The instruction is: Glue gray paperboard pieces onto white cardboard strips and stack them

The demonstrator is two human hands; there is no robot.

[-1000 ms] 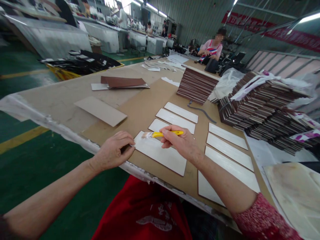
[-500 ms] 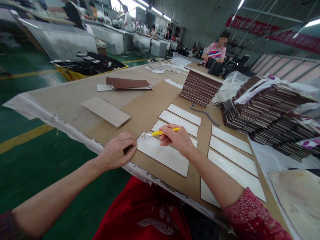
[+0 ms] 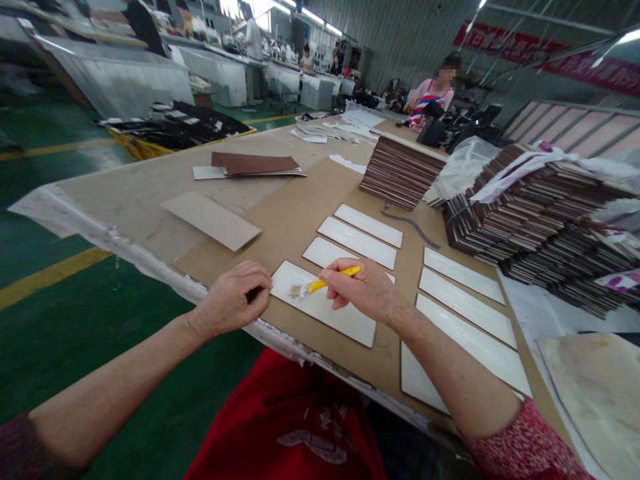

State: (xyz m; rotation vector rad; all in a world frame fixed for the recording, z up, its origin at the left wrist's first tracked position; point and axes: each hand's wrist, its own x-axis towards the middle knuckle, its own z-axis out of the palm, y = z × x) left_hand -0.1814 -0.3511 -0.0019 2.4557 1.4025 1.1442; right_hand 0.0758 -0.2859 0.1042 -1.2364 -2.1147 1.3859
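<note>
My right hand (image 3: 361,288) is closed around the yellow handle of a paintbrush (image 3: 319,286). Its bristles rest on the left part of a white rectangular panel (image 3: 345,321) near the table's front edge. At that panel's left corner my left hand (image 3: 239,298) is curled, thumb and fingers pinching the edge. Just behind my right hand lies another white panel (image 3: 324,251), partly covered by it. Two more white strips, a middle one (image 3: 357,242) and a far one (image 3: 369,225), lie beyond. Glossy streaks show on several panels to the right, including a large one (image 3: 465,340).
Stacks of brown-edged boards (image 3: 403,170) stand at the back, with a bigger pile (image 3: 540,213) on the right. A beige board (image 3: 213,220) and brown sheets (image 3: 260,165) lie to the left. Across the table a co-worker (image 3: 433,100) handles dark items.
The brush has moved slightly right and toward me over the panel, its bristles now lower on the surface. My left hand has stayed at the corner.
</note>
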